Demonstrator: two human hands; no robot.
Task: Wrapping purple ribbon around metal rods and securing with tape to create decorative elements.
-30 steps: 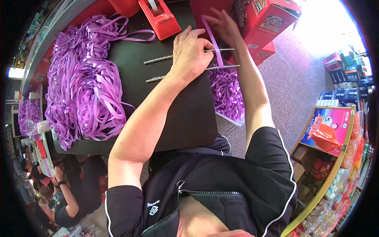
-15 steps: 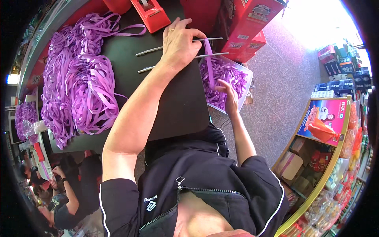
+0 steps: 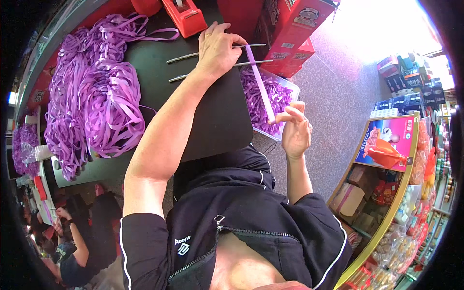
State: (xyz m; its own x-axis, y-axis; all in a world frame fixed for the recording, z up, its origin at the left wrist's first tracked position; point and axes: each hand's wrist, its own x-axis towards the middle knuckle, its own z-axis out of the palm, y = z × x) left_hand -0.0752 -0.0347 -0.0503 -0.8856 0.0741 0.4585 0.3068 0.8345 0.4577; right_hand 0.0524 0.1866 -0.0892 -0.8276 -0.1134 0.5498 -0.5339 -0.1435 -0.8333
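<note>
Two thin metal rods (image 3: 258, 62) stick out past the right edge of the dark table, side by side. My left hand (image 3: 215, 50) rests over them, its thumb and index finger pinching a purple ribbon (image 3: 261, 89) at the farther rod. From there the strip runs taut across the nearer rod toward me. At its near end, the bent fingers of my right hand (image 3: 296, 130) close on it. Below the ribbon stands a translucent white bin (image 3: 293, 92) holding many short purple ribbon pieces (image 3: 263, 96).
A big heap of long purple ribbons (image 3: 101, 96) covers the table's left side. At the far edge sits a red tape dispenser (image 3: 186, 19). Red cartons (image 3: 290, 34) stand beyond the bin. On the right is a gold-edged display cabinet (image 3: 372, 179). Another person (image 3: 72, 246) works at lower left.
My right hand has moved toward me and to the right. The ribbon, which hung loosely over the bin, is now stretched straight. My left hand has stayed at the rods.
</note>
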